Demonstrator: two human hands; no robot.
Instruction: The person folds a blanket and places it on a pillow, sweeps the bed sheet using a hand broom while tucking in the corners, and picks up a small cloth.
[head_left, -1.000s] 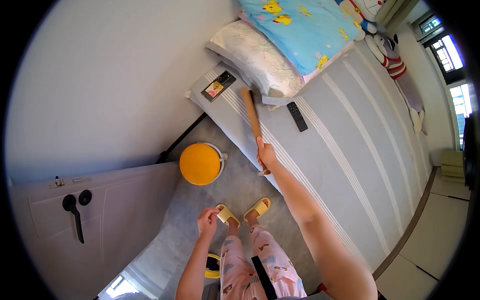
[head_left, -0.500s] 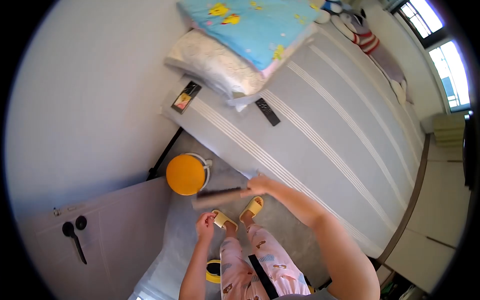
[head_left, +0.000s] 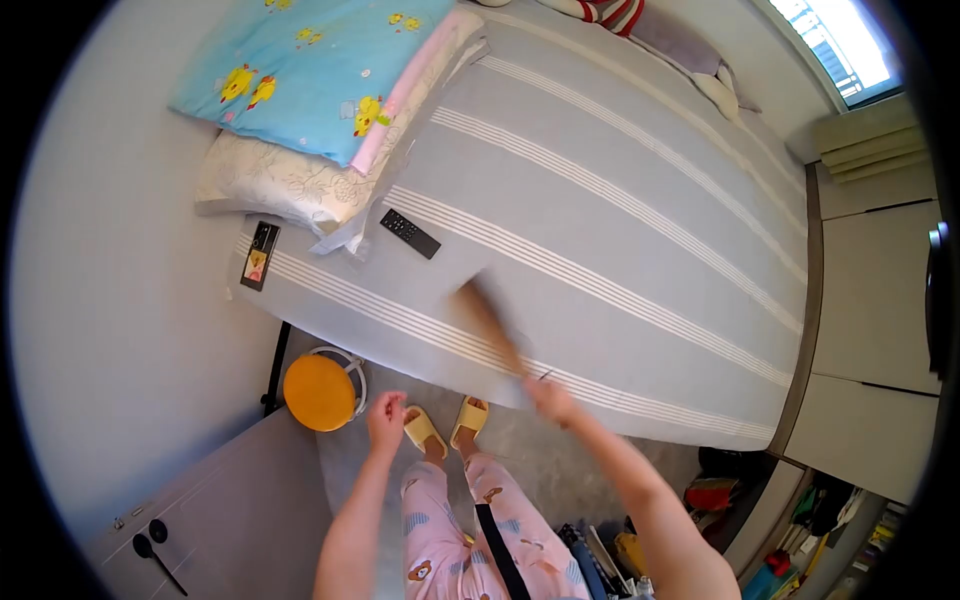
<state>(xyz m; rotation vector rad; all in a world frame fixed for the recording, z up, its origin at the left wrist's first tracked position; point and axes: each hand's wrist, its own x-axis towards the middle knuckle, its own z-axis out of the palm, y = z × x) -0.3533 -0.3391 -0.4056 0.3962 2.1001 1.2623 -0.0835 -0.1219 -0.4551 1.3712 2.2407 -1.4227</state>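
My right hand [head_left: 552, 402] is closed around the handle of a wooden brush [head_left: 492, 322]. The brush is blurred and extends up and left over the grey striped bedsheet [head_left: 600, 250]; whether it touches the sheet I cannot tell. My left hand [head_left: 386, 420] hangs over the floor near the bed's edge, fingers curled, and what they hold, if anything, is too small to make out. A black remote [head_left: 410, 233] lies on the bed beside the pillow [head_left: 285, 185]. Near the wall, a dark phone-like object [head_left: 259, 256] rests on the sheet.
A yellow round stool [head_left: 319, 392] stands between door [head_left: 230, 510] and bed. A blue folded quilt [head_left: 310, 75] lies on the pillow. Cabinets [head_left: 870, 290] border the bed's right end. Yellow slippers [head_left: 425, 432] are on my feet; shelves with assorted items stand at the lower right.
The brush has swung from over the bed to above the floor, then back over the bed. The view has shifted right along the bed. My left hand stays low.
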